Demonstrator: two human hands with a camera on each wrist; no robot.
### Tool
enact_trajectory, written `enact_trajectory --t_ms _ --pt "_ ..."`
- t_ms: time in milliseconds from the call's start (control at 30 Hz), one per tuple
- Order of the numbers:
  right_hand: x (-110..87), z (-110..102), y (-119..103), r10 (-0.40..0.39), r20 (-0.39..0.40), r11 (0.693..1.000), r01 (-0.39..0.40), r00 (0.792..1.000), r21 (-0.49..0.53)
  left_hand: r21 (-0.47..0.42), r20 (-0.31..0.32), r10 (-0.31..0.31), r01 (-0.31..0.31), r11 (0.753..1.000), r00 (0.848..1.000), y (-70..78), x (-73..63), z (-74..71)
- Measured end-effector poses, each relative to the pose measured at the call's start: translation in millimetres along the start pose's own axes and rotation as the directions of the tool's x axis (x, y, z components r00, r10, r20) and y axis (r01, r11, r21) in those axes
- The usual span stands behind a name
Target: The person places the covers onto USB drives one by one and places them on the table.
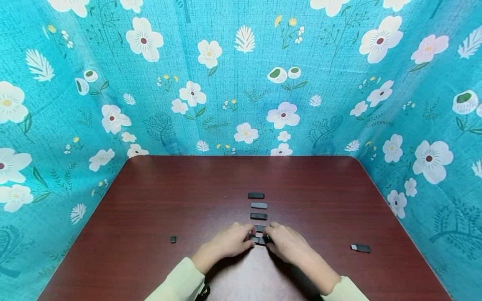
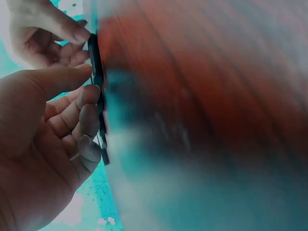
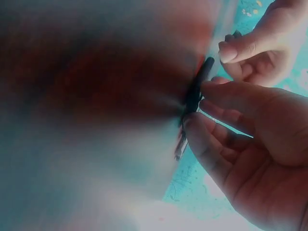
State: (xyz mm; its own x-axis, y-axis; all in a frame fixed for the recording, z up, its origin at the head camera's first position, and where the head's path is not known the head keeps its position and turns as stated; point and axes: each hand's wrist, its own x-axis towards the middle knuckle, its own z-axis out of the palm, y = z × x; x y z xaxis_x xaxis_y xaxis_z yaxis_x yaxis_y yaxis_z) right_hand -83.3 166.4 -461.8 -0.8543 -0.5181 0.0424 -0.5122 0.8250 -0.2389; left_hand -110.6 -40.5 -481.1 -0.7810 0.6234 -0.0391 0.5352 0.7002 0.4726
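A black USB flash drive lies crosswise at the near end of a column of drives, between my two hands. My left hand pinches its left end with thumb and fingertips. At the right end, my right hand grips it with thumb and forefinger, covering that end. Just beyond, a greyish drive shows partly between the hands. In the left wrist view the dark drives appear nearly edge-on beside my fingers. The right wrist view shows my right thumb and forefinger at a dark drive.
Further up the column lie a black drive, a grey one and another black one. A small black cap sits at left. An uncapped drive lies at right on the dark red table.
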Motion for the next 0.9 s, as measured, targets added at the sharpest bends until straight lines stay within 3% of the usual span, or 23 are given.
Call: enact_trajectory --t_ms 300,900 --pt "-6.7 -9.1 10.3 0.076 -0.054 0.997 -0.078 0.996 -0.029 0.100 -0.116 0.024 -0.012 0.995 0.993 -16.6 -13.3 -12.7" --pt "-29.5 -21.6 41.5 0.200 -0.012 0.980 -0.199 0.980 0.016 0.146 -0.167 -0.056 0.081 0.986 0.984 -51.0 -42.5 -27.7"
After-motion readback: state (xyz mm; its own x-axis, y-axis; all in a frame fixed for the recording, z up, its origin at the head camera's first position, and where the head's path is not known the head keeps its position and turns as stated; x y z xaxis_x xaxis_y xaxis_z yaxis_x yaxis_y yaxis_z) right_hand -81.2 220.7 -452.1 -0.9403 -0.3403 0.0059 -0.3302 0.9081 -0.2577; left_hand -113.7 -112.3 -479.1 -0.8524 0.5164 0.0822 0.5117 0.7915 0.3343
